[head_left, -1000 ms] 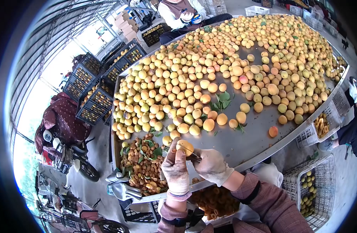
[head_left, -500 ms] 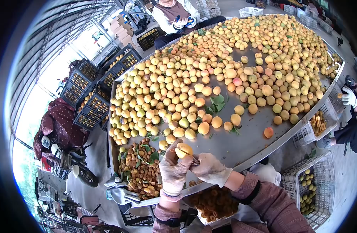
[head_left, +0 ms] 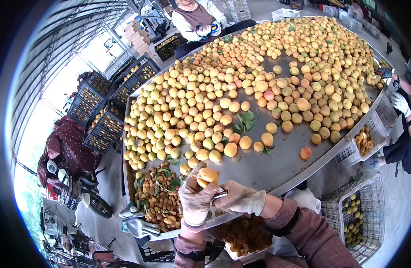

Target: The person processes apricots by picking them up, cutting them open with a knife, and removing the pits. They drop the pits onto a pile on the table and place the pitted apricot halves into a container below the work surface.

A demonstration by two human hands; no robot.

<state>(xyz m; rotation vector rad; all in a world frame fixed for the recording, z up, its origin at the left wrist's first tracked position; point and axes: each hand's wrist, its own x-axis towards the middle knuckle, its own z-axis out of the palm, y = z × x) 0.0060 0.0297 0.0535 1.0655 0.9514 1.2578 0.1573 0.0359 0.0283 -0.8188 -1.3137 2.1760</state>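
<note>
Orange apricot (head_left: 207, 175) | left hand (head_left: 195, 196) grips it | right hand (head_left: 239, 198) grips knife (head_left: 219, 194)

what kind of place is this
Likely a fruit-processing shed: a big metal table heaped with apricots, stacked black crates of more fruit, and gloved workers, one left hand holding an apricot.

place: fruit-sorting shed, open-sided
roof: arched metal frame (head_left: 58, 40) with daylight coming in beneath
tabletop: big steel tabletop (head_left: 277, 167) heaped with apricots (head_left: 214, 102)
crates: black crates (head_left: 102, 120) of fruit stacked beside it, white baskets (head_left: 362, 219) at the rim
waste: pile of pits (head_left: 158, 196) at one corner
people: gloved workers seated around the edge
</note>
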